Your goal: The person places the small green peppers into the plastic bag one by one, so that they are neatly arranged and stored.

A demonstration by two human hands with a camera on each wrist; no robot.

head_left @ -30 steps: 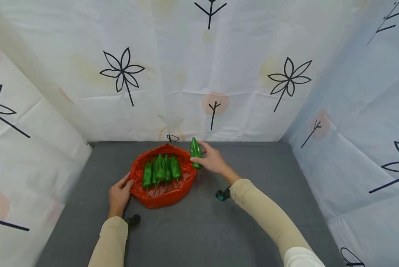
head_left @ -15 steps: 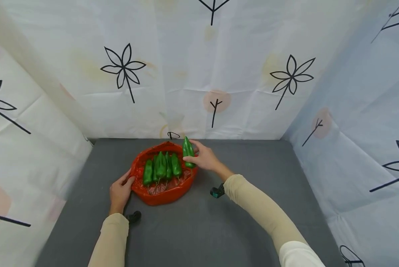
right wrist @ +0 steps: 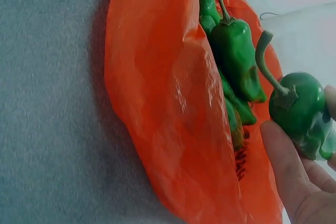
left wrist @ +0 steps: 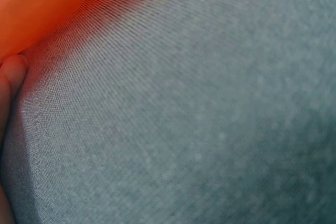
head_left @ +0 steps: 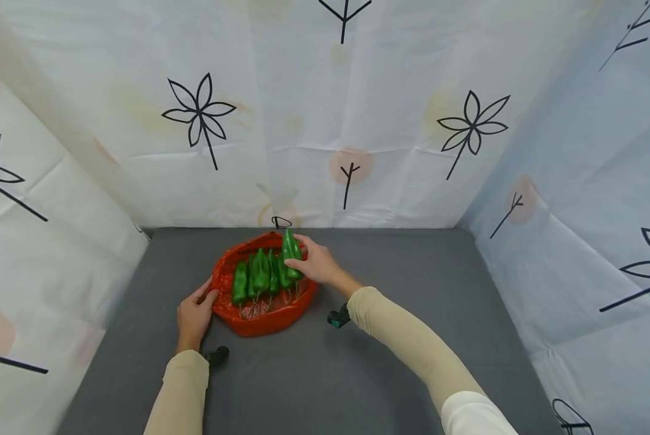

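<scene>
A red plastic bag (head_left: 265, 327) lies on the table with its mouth folded wide, and several green peppers (head_left: 260, 272) rest side by side inside, stems toward me. My left hand (head_left: 193, 314) pinches the bag's left rim; in the left wrist view only fingertips (left wrist: 16, 71) show against the orange-red plastic (left wrist: 42, 3). My right hand (head_left: 316, 264) grips another green pepper (head_left: 290, 254) by its sides, over the right part of the bag. In the right wrist view that pepper (right wrist: 299, 106) hangs between thumb and fingers, its curved stem showing, apart from the peppers in the bag (right wrist: 236, 51).
A dark grey table (head_left: 325, 374) carries the bag near its back edge. Pale fabric walls (head_left: 314, 121) with printed leaf drawings enclose the back and both sides. Each wrist wears a small black camera (head_left: 338, 316).
My right hand has moved left with the pepper, from the bag's right rim to above its inside. The left hand keeps its hold on the bag's rim.
</scene>
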